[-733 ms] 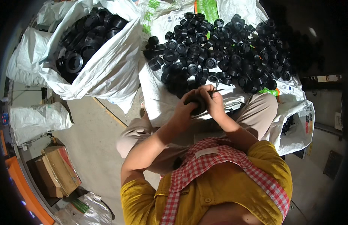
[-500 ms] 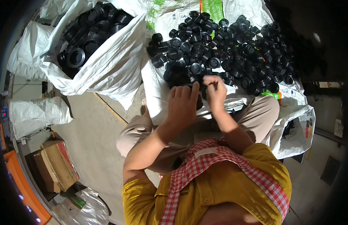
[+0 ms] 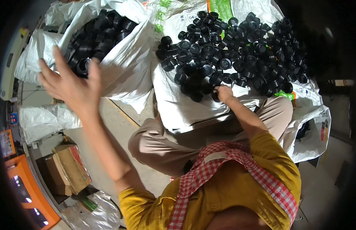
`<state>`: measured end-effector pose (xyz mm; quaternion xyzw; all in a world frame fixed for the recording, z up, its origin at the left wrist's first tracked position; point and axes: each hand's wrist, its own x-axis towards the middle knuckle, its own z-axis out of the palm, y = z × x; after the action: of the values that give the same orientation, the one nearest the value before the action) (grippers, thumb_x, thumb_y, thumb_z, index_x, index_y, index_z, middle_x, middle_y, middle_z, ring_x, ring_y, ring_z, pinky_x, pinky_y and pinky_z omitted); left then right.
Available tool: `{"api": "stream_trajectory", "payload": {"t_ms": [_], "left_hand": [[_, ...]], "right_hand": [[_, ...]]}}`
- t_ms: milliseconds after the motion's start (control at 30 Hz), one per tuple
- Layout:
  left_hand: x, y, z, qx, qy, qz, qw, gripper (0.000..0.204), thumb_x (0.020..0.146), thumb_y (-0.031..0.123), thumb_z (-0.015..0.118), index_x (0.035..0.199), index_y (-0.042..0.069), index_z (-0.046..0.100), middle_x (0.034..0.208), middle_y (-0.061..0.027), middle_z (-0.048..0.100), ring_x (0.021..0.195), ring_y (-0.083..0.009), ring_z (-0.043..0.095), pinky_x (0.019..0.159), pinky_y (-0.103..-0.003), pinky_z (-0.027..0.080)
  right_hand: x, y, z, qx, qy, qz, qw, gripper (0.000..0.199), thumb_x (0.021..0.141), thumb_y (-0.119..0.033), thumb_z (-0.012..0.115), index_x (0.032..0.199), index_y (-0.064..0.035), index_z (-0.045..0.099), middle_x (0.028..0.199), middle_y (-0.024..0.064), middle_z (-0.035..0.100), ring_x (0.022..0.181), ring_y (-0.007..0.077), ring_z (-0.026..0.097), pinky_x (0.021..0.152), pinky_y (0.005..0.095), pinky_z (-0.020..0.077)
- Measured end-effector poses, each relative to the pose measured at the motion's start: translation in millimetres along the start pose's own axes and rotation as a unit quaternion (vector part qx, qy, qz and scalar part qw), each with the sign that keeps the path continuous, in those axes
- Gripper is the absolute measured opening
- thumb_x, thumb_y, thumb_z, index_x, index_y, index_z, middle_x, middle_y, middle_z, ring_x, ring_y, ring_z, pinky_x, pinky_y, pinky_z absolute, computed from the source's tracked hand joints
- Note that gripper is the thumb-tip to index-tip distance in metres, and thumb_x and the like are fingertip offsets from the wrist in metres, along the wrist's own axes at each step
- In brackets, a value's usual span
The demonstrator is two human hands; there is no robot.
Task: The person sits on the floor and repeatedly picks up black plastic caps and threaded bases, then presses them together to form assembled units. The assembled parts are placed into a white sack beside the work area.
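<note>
My left hand (image 3: 72,84) is raised at the left with its fingers spread and nothing in it. It is at the near rim of a white woven sack (image 3: 128,63) filled with black ribbed plastic caps (image 3: 97,40). A wide heap of black round plastic caps (image 3: 245,53) lies in front of me on white woven sheeting (image 3: 178,113). At the heap's near edge, my right hand (image 3: 224,93) has its fingers closed on a black plastic cap (image 3: 215,96), mostly hidden by the fingers.
Another white sack (image 3: 308,134) stands by my right knee, with dark pieces inside. A worn cardboard box (image 3: 67,170) and a crumpled silvery bag (image 3: 95,211) sit at the lower left. Beside them is an orange object (image 3: 28,191) at the rim.
My hands were together over the heap's near edge. My left hand has swung left to the sack and opened. My right hand has stayed near the heap. The view has shifted slightly.
</note>
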<state>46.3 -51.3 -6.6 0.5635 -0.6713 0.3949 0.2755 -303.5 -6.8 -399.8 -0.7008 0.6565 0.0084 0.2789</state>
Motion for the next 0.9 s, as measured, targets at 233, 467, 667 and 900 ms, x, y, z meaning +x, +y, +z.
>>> {"api": "stream_trajectory", "payload": {"t_ms": [233, 467, 667, 900], "left_hand": [[-165, 161, 36, -0.503, -0.418, -0.096, 0.75, 0.06, 0.074, 0.015, 0.071, 0.128, 0.001, 0.05, 0.134, -0.0242, 0.047, 0.122, -0.0409, 0.045, 0.103, -0.045, 0.036], [-180, 185, 89, -0.556, -0.425, -0.175, 0.692, 0.051, 0.073, 0.008, 0.068, 0.123, 0.008, 0.055, 0.124, -0.0235, 0.053, 0.114, -0.0376, 0.053, 0.094, -0.041, 0.043], [-185, 177, 97, -0.561, -0.335, -0.286, 0.701, 0.032, 0.076, 0.003, 0.065, 0.108, 0.006, 0.062, 0.096, -0.0163, 0.066, 0.09, -0.0299, 0.065, 0.08, -0.035, 0.05], [-171, 178, 58, -0.714, -0.521, -0.409, 0.227, 0.029, 0.084, 0.003, 0.061, 0.113, 0.002, 0.057, 0.101, -0.009, 0.063, 0.091, -0.0156, 0.061, 0.081, -0.03, 0.051]], "right_hand": [[-40, -41, -55, 0.163, 0.128, -0.086, 0.975, 0.024, 0.084, -0.003, 0.056, 0.105, -0.0085, 0.065, 0.095, 0.0194, 0.065, 0.09, 0.0378, 0.061, 0.077, 0.0419, 0.0497], [-88, -76, -109, 0.157, 0.126, -0.216, 0.955, 0.033, 0.075, 0.001, 0.061, 0.107, -0.0063, 0.064, 0.101, 0.0133, 0.065, 0.101, 0.0329, 0.058, 0.086, 0.0377, 0.0479], [-85, -44, -106, 0.255, 0.293, -0.13, 0.912, 0.049, 0.077, 0.003, 0.062, 0.124, -0.0101, 0.059, 0.127, 0.0159, 0.055, 0.122, 0.033, 0.047, 0.105, 0.0407, 0.0354], [-96, -75, -145, 0.166, 0.2, -0.336, 0.905, 0.055, 0.072, 0.004, 0.067, 0.123, -0.0099, 0.054, 0.117, 0.0134, 0.06, 0.115, 0.0323, 0.051, 0.094, 0.0388, 0.0395]]}}
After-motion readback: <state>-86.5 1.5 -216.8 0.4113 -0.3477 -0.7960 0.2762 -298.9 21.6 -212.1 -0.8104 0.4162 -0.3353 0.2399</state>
